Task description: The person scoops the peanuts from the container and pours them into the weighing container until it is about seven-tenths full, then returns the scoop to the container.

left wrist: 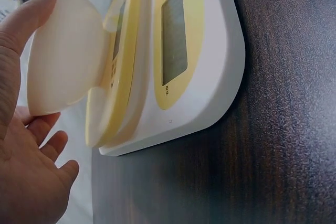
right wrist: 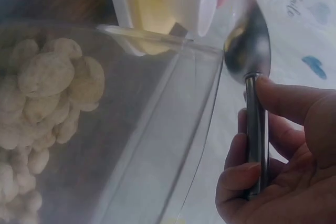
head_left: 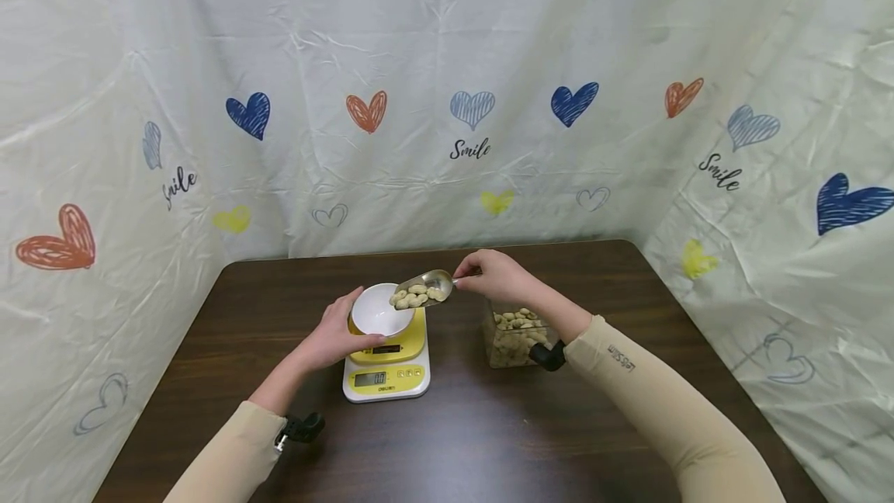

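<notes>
A white bowl (head_left: 370,313) sits on the platform of a yellow-and-white kitchen scale (head_left: 386,386), whose display reads 0.0. My left hand (head_left: 334,336) holds the bowl by its sides, thumb at the near rim and fingers round the far side; the left wrist view shows the bowl (left wrist: 65,56) between them. With my right hand (head_left: 503,279) I grip the handle of a metal scoop (head_left: 438,279). Several unshelled peanuts (head_left: 414,297) lie in the scoop, its front edge overlapping the bowl's right rim in the head view. In the right wrist view, fingers curl round the scoop handle (right wrist: 256,135).
Under my right forearm stands a clear box (head_left: 497,354) of peanuts (head_left: 515,320), right of the scale. Its transparent wall (right wrist: 173,150) rises close to the scoop in the right wrist view. A dark wooden table (head_left: 461,441) lies beneath; a printed curtain (head_left: 412,177) hangs behind.
</notes>
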The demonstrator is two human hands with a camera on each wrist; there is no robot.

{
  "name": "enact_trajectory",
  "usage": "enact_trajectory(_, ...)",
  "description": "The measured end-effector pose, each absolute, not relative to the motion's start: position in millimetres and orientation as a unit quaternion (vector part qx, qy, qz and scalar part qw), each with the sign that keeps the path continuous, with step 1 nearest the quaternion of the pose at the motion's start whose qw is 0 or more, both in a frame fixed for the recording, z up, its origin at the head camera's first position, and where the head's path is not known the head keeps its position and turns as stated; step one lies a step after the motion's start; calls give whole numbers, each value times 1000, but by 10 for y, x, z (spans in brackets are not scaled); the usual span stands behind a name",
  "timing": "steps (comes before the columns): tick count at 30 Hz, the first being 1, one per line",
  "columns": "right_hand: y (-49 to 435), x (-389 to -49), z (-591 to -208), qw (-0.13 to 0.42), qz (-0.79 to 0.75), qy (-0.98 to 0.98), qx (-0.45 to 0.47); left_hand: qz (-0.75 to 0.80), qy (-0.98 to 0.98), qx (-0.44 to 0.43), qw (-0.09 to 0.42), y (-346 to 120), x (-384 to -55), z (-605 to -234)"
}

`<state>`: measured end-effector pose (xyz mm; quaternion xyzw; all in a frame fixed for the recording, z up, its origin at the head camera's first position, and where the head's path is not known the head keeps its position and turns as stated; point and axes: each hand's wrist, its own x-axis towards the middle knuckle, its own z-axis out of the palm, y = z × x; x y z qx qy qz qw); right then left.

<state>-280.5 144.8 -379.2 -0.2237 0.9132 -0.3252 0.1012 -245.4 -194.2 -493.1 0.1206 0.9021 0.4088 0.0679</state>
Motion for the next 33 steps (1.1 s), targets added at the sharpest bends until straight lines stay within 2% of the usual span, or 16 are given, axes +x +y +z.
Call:
enact_trajectory(14, 1300, -2802, -3709, 24, -219, 945, -240, 407, 903, 118, 67, -1933, -2457, -4918)
enact_trajectory(33, 1401, -2815, -3689, 8, -231, 942, -242, 411, 901, 126, 64, -1951, -2439, -4911)
